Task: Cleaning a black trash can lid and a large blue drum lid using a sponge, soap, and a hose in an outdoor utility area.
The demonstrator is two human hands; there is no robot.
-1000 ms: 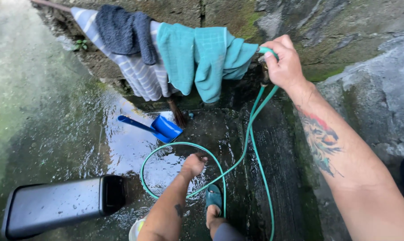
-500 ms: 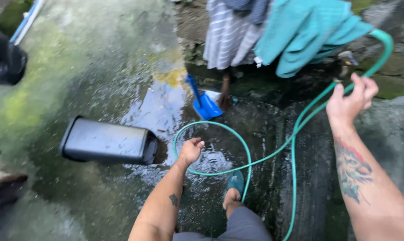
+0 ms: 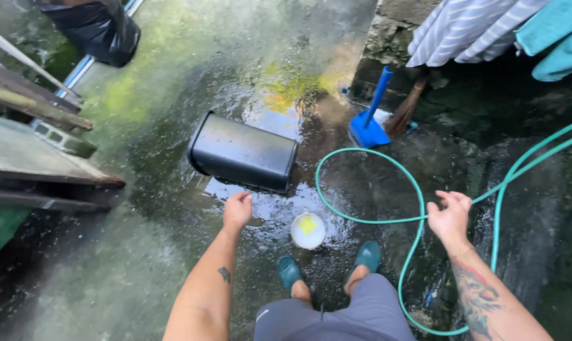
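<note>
With the right hand point(image 3: 450, 218), low and right of centre, pinched the green hose point(image 3: 387, 221) between fingers and thumb, grip closed on it. With the left hand point(image 3: 237, 211), just left of centre, held nothing at all: curled loosely into a fist, knuckles up, hovering over the wet concrete floor point(image 3: 172, 252). Found the hose sweeping in a wide loop through the middle of the frame, arcing up toward the centre top, dropping back past the gripping fingers, then running off in two strands to the right edge, with another bend low near the bottom right. Spotted a black bin point(image 3: 242, 151) lying on its side just above the left fist, close to it but not touching, its open mouth turned toward the upper left. Caught a small white bowl point(image 3: 308, 230) with something yellow in it sitting on the floor between the two hands, right in front of a pair of teal clogs point(image 3: 290, 271) at bottom centre. Picked out a blue dustpan point(image 3: 368, 126) standing at upper centre right, handle up, with a broom point(image 3: 403, 117) leaning just beside it. Saw a striped cloth point(image 3: 469, 28) and a teal towel point(image 3: 557, 38) hanging in the upper right corner. Noted a black bag point(image 3: 96, 28) at top left and weathered wooden planks point(image 3: 33, 113) along the left edge.
</note>
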